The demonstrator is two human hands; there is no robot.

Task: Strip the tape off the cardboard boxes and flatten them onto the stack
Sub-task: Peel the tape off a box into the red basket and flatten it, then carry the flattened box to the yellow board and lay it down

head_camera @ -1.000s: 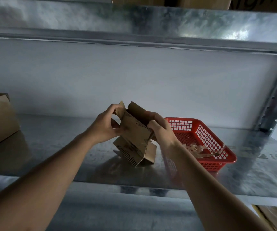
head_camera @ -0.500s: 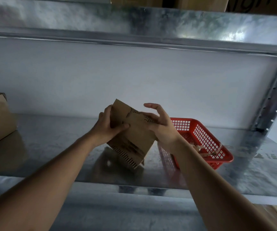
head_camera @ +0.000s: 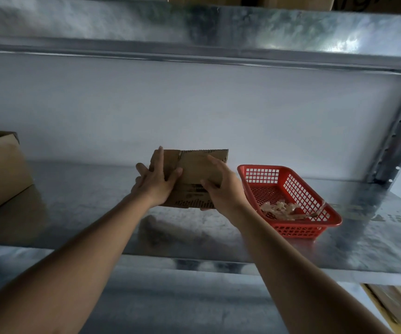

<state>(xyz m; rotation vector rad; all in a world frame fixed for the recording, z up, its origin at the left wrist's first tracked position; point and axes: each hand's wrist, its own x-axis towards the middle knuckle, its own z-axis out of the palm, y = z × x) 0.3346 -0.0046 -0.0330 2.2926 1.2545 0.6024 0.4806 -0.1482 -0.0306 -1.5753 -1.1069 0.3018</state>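
Galvanized metal shelf (head_camera: 74,225), perforated upright (head_camera: 397,150) at right, plain grey-white wall (head_camera: 194,112) behind, dim light

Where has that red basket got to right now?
The red basket sits on the metal shelf, right of centre in the head view, just beside the right hand holding the flattened cardboard.

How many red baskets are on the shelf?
1. The red basket stands on the metal shelf, right of the flattened box that both hands hold. Others may be out of view.
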